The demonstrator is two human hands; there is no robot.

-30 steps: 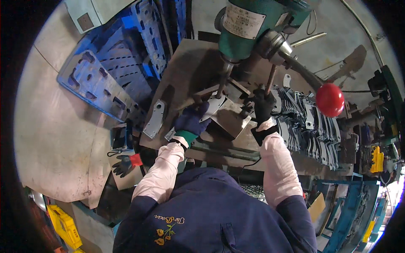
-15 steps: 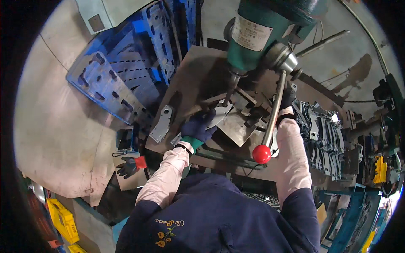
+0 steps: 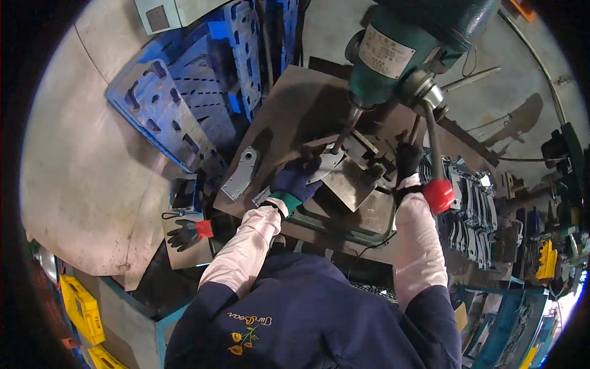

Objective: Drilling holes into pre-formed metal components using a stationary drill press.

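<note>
My left hand (image 3: 296,179), in a dark blue glove with a green cuff, holds the near end of a flat grey metal plate (image 3: 327,167). The plate's far end lies under the bit (image 3: 345,130) of a green drill press (image 3: 384,58). On the right, my black-gloved right hand (image 3: 408,161) is closed around a feed lever (image 3: 415,130) coming down from the press hub; its fingertips are partly hidden. Another lever, tipped with a red ball knob (image 3: 438,195), hangs beside my right forearm. A second grey plate (image 3: 241,174) lies left of my left hand.
Many similar plates (image 3: 470,209) are stacked at the table's right. Blue perforated metal panels (image 3: 163,111) lean at the left. A black and red glove (image 3: 187,234) lies on a board at lower left. Yellow crates (image 3: 83,309) stand farther down. A clamp-like fixture (image 3: 381,169) sits beside the bit.
The red-knobbed lever has swung to the right, over my right forearm. My right hand has come lower and nearer. My left hand stays at the plate; the whole view has shifted slightly.
</note>
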